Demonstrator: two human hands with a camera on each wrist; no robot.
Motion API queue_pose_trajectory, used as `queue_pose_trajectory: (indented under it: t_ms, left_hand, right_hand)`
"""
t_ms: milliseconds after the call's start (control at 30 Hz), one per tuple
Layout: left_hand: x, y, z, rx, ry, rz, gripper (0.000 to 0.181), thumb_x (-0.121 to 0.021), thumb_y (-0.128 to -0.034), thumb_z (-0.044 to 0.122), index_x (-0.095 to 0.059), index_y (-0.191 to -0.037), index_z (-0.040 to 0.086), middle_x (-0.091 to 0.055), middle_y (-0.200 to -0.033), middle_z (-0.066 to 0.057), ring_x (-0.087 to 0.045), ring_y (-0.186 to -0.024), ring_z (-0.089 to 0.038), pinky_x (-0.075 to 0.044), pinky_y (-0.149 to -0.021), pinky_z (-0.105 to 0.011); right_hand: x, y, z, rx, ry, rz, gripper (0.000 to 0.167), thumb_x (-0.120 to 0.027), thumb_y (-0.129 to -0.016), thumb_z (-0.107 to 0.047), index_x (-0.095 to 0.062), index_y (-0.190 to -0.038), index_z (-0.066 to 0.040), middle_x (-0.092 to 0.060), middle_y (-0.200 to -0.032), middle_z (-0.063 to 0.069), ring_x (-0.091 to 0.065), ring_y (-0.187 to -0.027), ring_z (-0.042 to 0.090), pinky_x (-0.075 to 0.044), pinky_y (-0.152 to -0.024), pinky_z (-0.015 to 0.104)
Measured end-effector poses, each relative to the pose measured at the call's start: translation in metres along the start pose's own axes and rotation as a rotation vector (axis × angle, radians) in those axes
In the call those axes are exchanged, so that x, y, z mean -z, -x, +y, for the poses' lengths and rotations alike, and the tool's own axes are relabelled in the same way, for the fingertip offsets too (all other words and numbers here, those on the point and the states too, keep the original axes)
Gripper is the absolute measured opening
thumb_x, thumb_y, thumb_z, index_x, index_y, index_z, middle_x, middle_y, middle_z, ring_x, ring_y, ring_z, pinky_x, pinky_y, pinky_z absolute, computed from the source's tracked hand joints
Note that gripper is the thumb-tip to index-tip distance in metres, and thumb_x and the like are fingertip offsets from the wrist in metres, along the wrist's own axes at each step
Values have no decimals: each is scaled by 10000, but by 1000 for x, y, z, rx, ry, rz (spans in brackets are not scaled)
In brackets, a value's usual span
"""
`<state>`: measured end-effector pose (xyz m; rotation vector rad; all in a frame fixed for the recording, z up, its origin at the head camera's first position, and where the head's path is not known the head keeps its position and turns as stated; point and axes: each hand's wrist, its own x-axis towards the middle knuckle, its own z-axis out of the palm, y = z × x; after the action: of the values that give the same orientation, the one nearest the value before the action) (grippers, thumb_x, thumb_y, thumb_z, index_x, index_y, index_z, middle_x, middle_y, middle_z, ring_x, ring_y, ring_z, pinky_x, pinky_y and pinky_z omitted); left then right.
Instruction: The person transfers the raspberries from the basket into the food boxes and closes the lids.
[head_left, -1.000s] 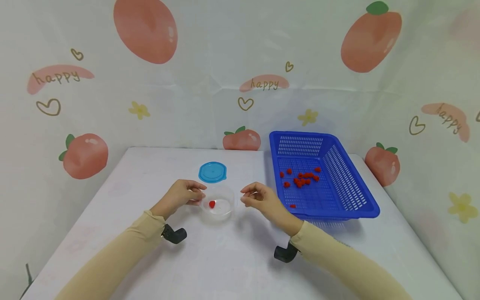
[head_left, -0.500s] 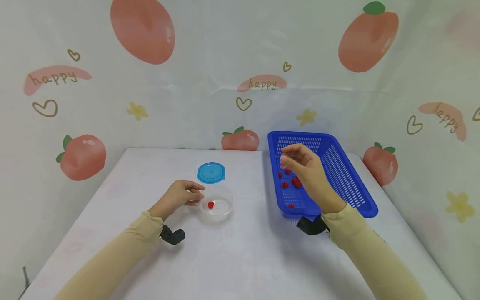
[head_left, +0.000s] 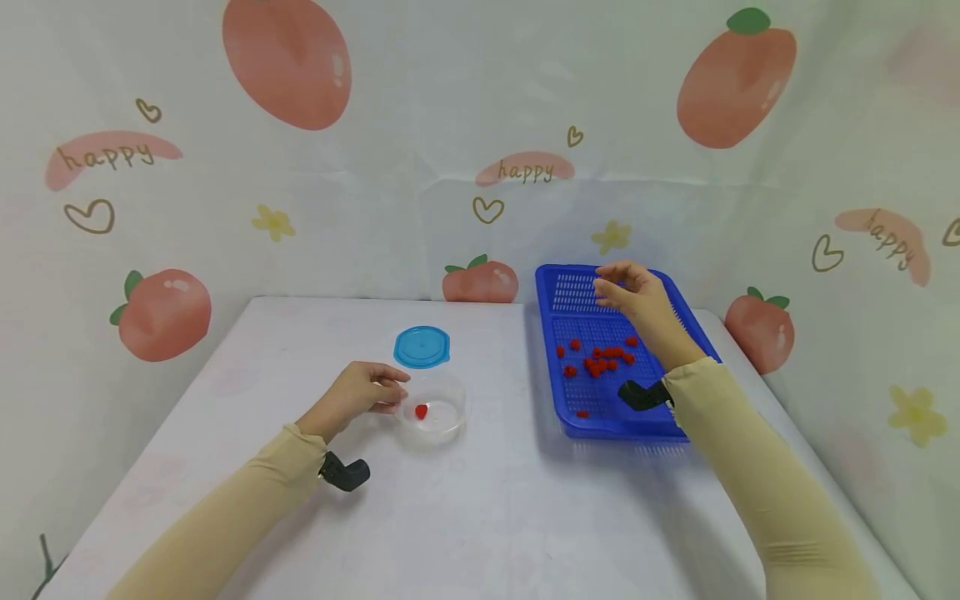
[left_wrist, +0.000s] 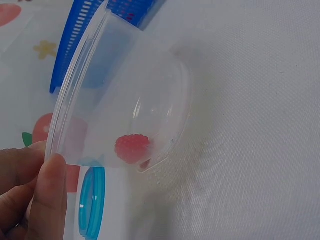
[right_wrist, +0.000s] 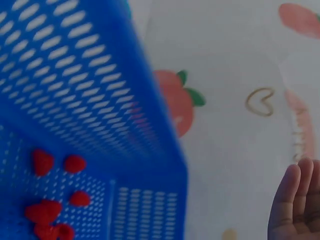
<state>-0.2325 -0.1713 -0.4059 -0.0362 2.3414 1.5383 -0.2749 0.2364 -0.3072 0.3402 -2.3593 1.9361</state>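
Note:
My left hand (head_left: 358,393) pinches the rim of a clear plastic container (head_left: 448,417) at its left side. A single red raspberry (left_wrist: 132,148) lies inside near the bottom, seen through the wall in the left wrist view. Over the far part of a blue plastic basket (head_left: 626,428) hangs my right hand (head_left: 645,307), fingers loosely bent and holding nothing that shows. Several raspberries (head_left: 600,365) lie scattered on the basket floor below and nearer than that hand.
A round blue lid (head_left: 422,347) lies on the white table (head_left: 465,517) just behind the container. The basket's tall slotted walls (right_wrist: 75,65) stand on the table's right side. A printed cloth (head_left: 375,208) hangs along the back.
My right hand has moved from beside the container rightward and away to above the basket's far part. The left hand stays at the container.

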Motion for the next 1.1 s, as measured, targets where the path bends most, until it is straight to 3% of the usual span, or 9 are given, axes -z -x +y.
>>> queue_pose_trajectory:
  t_ms: [200, 300, 433, 533, 633, 800, 967, 1100]
  left_hand:
    - [0, 1, 1, -2, 2, 12, 382, -690, -873, 60, -607, -1227, -58, -623, -928, -108, -640, -735, -137, -595, -709, -256]
    - [0, 2, 1, -8, -3, 13, 390, -691, -876, 68, -601, -1232, -61, -626, -929, -106, -637, -733, -133, -594, -709, -256]
    - [0, 2, 2, -10, -8, 12, 384, -684, -880, 67, -601, -1233, -61, -625, -929, -108, -637, -738, -135, -594, -714, -256]
    - [-1, 2, 2, -8, -11, 14, 383, -688, -876, 63, -604, -1229, -60, -622, -929, -108, -639, -739, -134, -594, -716, -257]
    - [-1, 1, 1, -7, -7, 16, 392, -701, -866, 61, -605, -1225, -63, -611, -917, -102, -636, -730, -128, -595, -709, -256]
    - [-1, 0, -1, -9, 11, 15, 397, -703, -863, 56, -602, -1226, -68, -609, -905, -94, -636, -725, -125, -595, -702, -256]
    - [-1, 0, -1, -10, 9, 16, 394, -699, -866, 56, -603, -1229, -62, -622, -919, -101, -642, -735, -127, -595, -709, -257]
    - [-1, -1, -2, -5, 8, 18, 393, -700, -864, 54, -605, -1229, -57, -620, -920, -102, -645, -741, -127, -596, -709, -260]
  right_hand:
    - [1, -20, 28, -109, 134, -117, 335, -627, -947, -216, -540, -1202, -18, -550, -1090, -5, -598, -967, 78, -554, -813, 185]
    - [-2, -26, 40, -172, 193, -196, 371, -619, -951, -186, -522, -1232, 36, -557, -1149, 78, -608, -975, 106, -560, -874, 263]
    - [-5, -29, 53, -243, 269, -297, 380, -617, -951, -167, -525, -1246, 54, -559, -1230, 200, -624, -1044, 237, -495, -999, 454]
    - [-7, -31, 61, -278, 315, -369, 397, -615, -946, -150, -514, -1262, 69, -551, -1256, 255, -595, -1118, 379, -453, -1029, 515]
    - [-8, -31, 67, -310, 353, -421, 416, -605, -943, -123, -493, -1276, 99, -553, -1245, 279, -568, -1148, 433, -456, -1026, 511]
    - [-11, -28, 73, -357, 373, -478, 396, -595, -936, -79, -493, -1258, 126, -576, -1228, 279, -576, -1136, 412, -467, -1024, 485]
    - [-12, -27, 79, -382, 419, -501, 353, -601, -933, -74, -535, -1230, 106, -619, -1199, 251, -625, -1075, 341, -499, -998, 440]
    - [-12, -28, 85, -409, 535, -498, 334, -651, -909, -107, -587, -1194, 56, -669, -1090, 156, -636, -982, 242, -535, -937, 365]
